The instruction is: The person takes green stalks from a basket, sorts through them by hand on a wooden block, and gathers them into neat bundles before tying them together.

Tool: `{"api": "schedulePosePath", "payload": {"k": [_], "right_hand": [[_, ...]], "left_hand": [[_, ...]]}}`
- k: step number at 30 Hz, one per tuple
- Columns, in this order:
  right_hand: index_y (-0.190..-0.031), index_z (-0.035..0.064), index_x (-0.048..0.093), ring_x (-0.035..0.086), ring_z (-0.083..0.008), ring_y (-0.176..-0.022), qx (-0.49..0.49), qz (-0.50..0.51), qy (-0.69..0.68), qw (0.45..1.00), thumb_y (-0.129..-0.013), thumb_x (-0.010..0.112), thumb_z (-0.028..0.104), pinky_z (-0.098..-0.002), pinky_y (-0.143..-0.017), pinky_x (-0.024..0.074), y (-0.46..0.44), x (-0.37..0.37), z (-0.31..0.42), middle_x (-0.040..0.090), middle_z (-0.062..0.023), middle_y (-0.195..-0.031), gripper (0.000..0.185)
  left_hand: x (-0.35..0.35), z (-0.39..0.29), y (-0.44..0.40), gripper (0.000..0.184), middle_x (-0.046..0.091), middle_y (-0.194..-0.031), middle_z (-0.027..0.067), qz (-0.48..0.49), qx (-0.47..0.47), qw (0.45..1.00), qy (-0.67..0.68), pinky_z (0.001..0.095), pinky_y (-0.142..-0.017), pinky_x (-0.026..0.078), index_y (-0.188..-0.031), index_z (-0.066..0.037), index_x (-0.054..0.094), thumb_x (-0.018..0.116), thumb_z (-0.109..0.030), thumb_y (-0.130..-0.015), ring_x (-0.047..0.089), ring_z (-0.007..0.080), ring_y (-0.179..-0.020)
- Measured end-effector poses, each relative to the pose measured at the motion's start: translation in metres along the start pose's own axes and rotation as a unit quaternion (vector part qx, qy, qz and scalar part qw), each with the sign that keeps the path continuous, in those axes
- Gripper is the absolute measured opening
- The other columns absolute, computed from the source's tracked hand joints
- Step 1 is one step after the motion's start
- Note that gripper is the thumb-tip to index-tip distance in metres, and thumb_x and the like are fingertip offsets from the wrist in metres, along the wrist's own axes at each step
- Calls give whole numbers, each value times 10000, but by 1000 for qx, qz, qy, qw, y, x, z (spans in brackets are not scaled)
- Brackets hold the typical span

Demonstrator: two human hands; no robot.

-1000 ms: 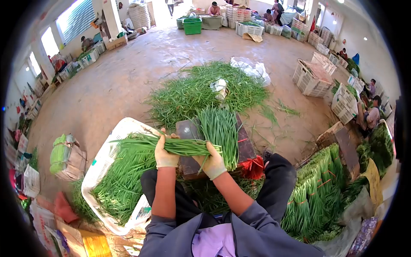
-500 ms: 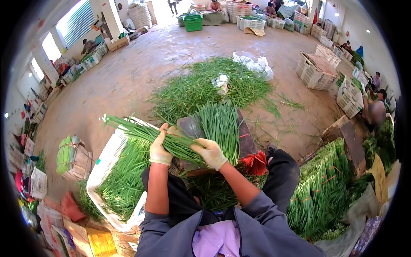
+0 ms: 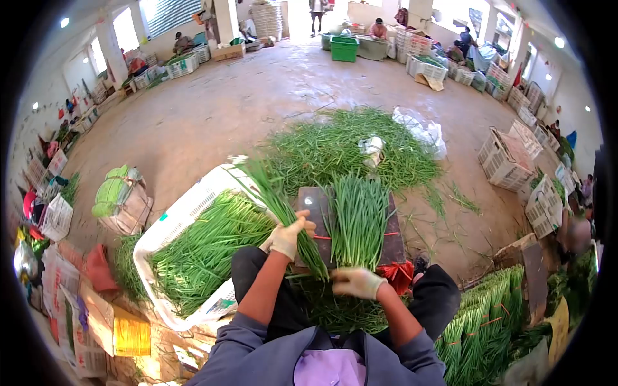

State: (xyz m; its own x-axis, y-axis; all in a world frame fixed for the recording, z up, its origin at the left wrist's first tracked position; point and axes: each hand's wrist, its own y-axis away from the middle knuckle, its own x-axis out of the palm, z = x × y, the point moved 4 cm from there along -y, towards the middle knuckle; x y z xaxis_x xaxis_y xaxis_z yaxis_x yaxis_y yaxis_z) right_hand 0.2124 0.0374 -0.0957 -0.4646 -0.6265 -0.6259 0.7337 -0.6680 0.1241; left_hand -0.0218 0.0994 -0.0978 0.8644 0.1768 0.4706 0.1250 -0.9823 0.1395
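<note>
My left hand (image 3: 288,237), in a pale glove, is closed around a bunch of long green chives (image 3: 270,193). The bunch slants, its upper end blurred over the crate rim and its lower end near my right hand (image 3: 358,283). That hand, also gloved, is slightly smeared, fingers pointing left beside the lower stalk ends, with nothing visible in them. A larger pile of chives (image 3: 360,222) lies on a dark board (image 3: 313,201) in front of me, a red band at its sides. Red ties (image 3: 399,276) hang at the board's near right corner.
On my left stands a white crate (image 3: 154,283) filled with loose chives. Beyond the board, loose greens (image 3: 347,138) and a white plastic bag (image 3: 421,132) lie on the floor. Tied bunches (image 3: 483,321) stand at my right. Other people sit among crates along the walls.
My left hand has turned the bunch from nearly level to steeply slanted and moved right. My right hand has come off the bunch and moved down and right. The camera view has shifted.
</note>
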Motion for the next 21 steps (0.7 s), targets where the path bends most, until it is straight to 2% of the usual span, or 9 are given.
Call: {"api": "schedulePosePath", "payload": {"k": [2, 3, 6, 12, 14, 16, 18, 20, 21], "right_hand": [[-1040, 26, 693, 698, -295, -865, -73, -207, -37, 975, -876, 692, 257, -364, -777, 543, -24, -51, 50, 705, -176, -957, 283], [-1036, 28, 692, 698, -296, -826, -70, -234, -61, 968, -880, 684, 228, -354, -755, 543, -33, -73, 78, 707, -167, -929, 254], [-1035, 41, 693, 695, -318, -793, -103, -319, -61, 940, -884, 673, 222, -361, -726, 541, -64, -109, 119, 708, -168, -884, 236], [-1032, 64, 708, 686, -346, -814, -28, -343, 42, 938, -879, 674, 318, -403, -727, 541, -97, -115, 127, 706, -172, -865, 298], [-995, 73, 722, 680, -347, -799, -55, -348, 44, 935, -879, 679, 285, -384, -712, 541, -93, -115, 123, 707, -170, -864, 244], [-956, 51, 724, 684, -276, -711, -79, -361, -15, 929, -886, 680, 251, -351, -670, 533, -86, -115, 116, 711, -133, -802, 217], [-864, 22, 716, 580, -83, -616, -76, -389, -162, 904, -914, 659, 219, -275, -584, 486, -75, -134, 115, 655, -22, -687, 210], [-839, 75, 685, 526, -78, -510, -23, -477, -248, 843, -932, 643, 234, -238, -477, 419, -37, -191, 148, 622, -22, -645, 189], [-889, 79, 675, 517, -78, -495, -82, -546, -212, 806, -944, 635, 252, -234, -445, 388, -14, -221, 166, 602, -20, -624, 187]], "left_hand": [[11, 15, 6, 352, 716, -917, 160, 39, 30, 998, -32, 364, -695, 562, -1228, 36, 613, 622, -198, -965, 681, 226, -752], [18, 24, 8, 349, 718, -922, 161, 69, 63, 994, -61, 363, -704, 565, -1220, 44, 618, 619, -199, -969, 687, 222, -770], [19, 64, 7, 327, 723, -911, 157, 92, 21, 995, -41, 349, -708, 566, -1223, 51, 617, 621, -157, -970, 695, 200, -779], [33, 85, 23, 249, 717, -851, 130, 111, 14, 989, -97, 323, -676, 558, -1184, 6, 657, 603, -123, -979, 678, 171, -703], [33, 92, 23, 227, 714, -827, 116, 105, 9, 990, -98, 317, -660, 554, -1163, -6, 672, 600, -116, -978, 675, 161, -694], [31, 99, 24, 219, 715, -815, 100, 95, -9, 988, -121, 307, -650, 550, -1155, -17, 677, 596, -115, -977, 671, 151, -676], [25, 110, 29, 216, 714, -794, 100, 89, -30, 986, -135, 305, -629, 546, -1136, -19, 682, 614, -117, -956, 665, 146, -658], [11, 140, 24, 212, 710, -778, 112, 56, -53, 966, -249, 308, -598, 537, -1107, -7, 679, 623, -113, -932, 663, 149, -645], [11, 146, 25, 213, 704, -764, 117, 75, -65, 957, -274, 311, -577, 531, -1092, -6, 672, 629, -107, -909, 662, 155, -633]]}}
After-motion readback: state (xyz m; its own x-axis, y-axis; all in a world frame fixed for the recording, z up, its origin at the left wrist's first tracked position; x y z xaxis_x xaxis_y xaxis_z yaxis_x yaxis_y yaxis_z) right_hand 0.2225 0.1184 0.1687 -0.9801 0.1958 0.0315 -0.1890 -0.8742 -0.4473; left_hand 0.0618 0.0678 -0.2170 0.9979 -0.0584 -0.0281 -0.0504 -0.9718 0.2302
